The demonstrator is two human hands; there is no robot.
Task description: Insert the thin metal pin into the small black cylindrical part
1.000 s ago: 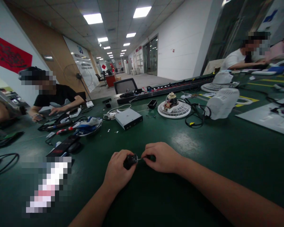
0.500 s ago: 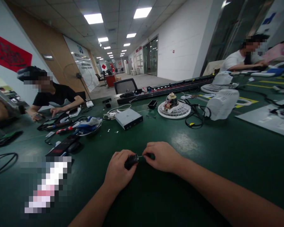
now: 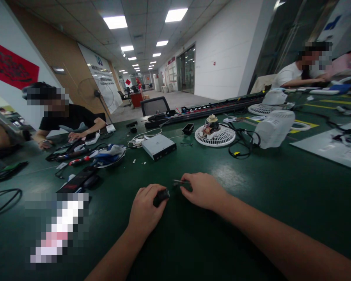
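My left hand [image 3: 146,205] is closed around a small black block-like part [image 3: 161,197], its outer end showing past the fingertips. Just to the right, my right hand [image 3: 203,191] pinches a thin metal rod-like tool [image 3: 179,181] that points left. A tiny dark piece beneath its tip is too blurred to name. A gap separates the tool from the black part. Both hands are low over the green table [image 3: 169,249].
Beyond my hands lies a silver optical drive [image 3: 159,146]. A white fan grille with a motor [image 3: 215,134], black cables [image 3: 242,148] and a white plastic housing [image 3: 275,128] are at right. A pouch [image 3: 109,154] and phone-like device [image 3: 77,179] lie left. People sit on both sides.
The right hand has drawn the metal tool away from the black part, up and to the right. The left hand keeps its hold, with the black part turned slightly.
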